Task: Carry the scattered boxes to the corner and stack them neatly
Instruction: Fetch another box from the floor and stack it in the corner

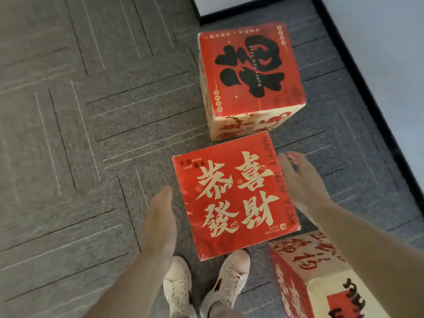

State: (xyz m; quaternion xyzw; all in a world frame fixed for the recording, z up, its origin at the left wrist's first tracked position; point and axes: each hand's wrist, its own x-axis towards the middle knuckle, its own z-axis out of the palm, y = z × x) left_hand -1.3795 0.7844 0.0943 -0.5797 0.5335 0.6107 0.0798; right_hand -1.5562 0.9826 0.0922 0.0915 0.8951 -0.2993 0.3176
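Grey carpet (68, 134), cream box (298, 260) cut off

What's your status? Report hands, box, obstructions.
Hands open: left hand, right hand flank gold-lettered box, no grip yet. Directly beyond it, black-lettered box. Below right forearm, third box.

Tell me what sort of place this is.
Probably an office or a similar indoor room, near a wall corner. The floor is grey carpet tiles, a black skirting board runs along a pale wall, and a red printed box sits among others.
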